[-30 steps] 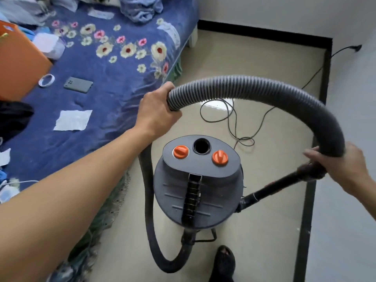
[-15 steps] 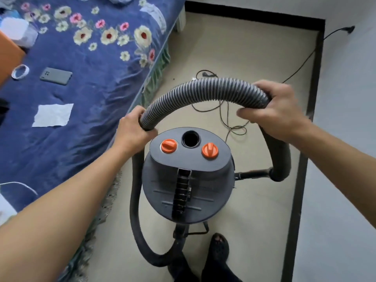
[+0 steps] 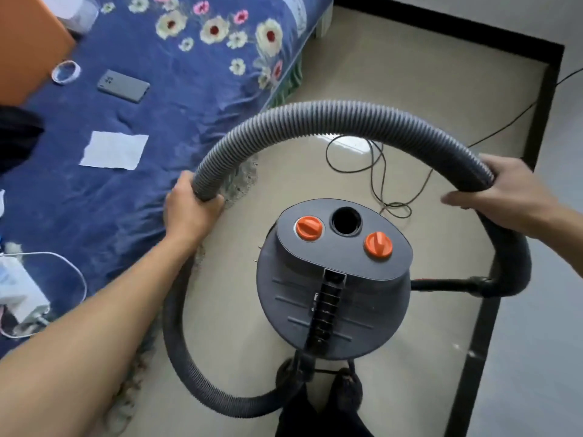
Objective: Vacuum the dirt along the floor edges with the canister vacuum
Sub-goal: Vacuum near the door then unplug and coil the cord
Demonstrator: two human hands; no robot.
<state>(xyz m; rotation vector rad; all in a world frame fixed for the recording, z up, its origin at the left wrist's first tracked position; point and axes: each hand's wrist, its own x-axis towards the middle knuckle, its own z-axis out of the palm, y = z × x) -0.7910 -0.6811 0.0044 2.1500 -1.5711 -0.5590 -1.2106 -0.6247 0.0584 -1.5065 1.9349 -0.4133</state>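
The ribbed hose (image 3: 331, 118) is being held in a high arch over the canister vacuum (image 3: 334, 298), which is standing on the floor (image 3: 394, 89) between the bed (image 3: 157, 105) along the left edge and the black border (image 3: 482, 326) along the right edge. The left end of the arch is being gripped by the left hand (image 3: 189, 216), with its fingers wrapped fully round the tube. The right end is being clasped by the right hand (image 3: 504, 193), with its fingers curled over the top.

Below the right hand the hose is being led down into a bend, where it is being joined to the black wand (image 3: 441, 283). The wand is being kept low and crosswise, with its long axis pointing from the right border in toward the canister. Its nozzle end is being hidden by the canister body. The right hand is judged the nearer to the wand and to the border. A slide of that hand down the hose, and a swing of the wand parallel to the border, are probably being called for next. A power cord (image 3: 375, 171) is being left looped toward the far edge.
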